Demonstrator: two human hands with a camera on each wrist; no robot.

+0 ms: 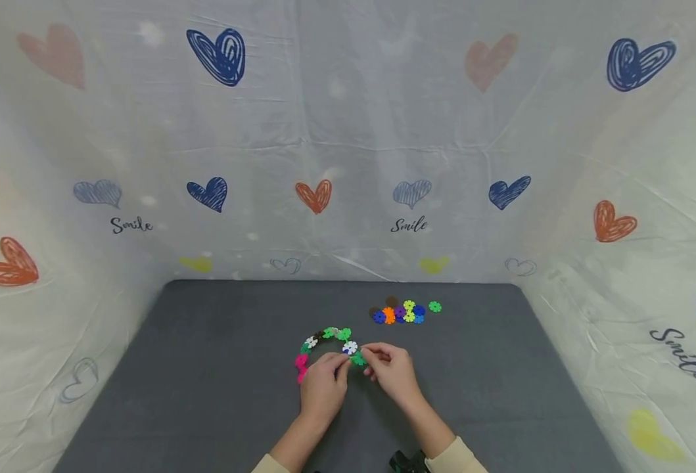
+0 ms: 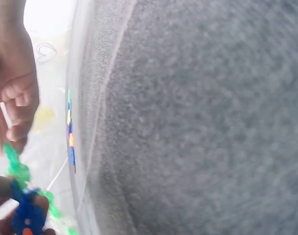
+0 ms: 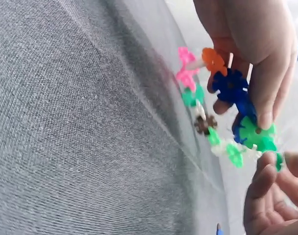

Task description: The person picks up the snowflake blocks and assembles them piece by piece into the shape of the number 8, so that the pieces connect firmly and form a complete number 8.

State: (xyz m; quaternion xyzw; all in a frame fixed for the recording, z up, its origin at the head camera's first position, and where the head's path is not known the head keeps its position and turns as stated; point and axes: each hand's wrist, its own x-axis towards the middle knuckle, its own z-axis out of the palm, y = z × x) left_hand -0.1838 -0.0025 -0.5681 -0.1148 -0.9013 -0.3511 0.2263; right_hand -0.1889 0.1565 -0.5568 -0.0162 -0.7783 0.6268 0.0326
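Note:
A curved chain of interlocking snowflake discs, in pink, white, brown, green, orange and blue, hangs between the two hands. My left hand pinches it near its blue discs, with the thumb against a green disc. Across from it, my right hand pinches a green piece at the chain's right side between thumb and fingertips. The two hands' fingertips are close together in the right wrist view. Part of the chain is hidden behind the left hand in the head view.
Loose snowflake discs in several colours lie in a cluster toward the back of the grey table. One green disc sits apart to their right. A black object shows by the right sleeve. A heart-printed cloth surrounds the table.

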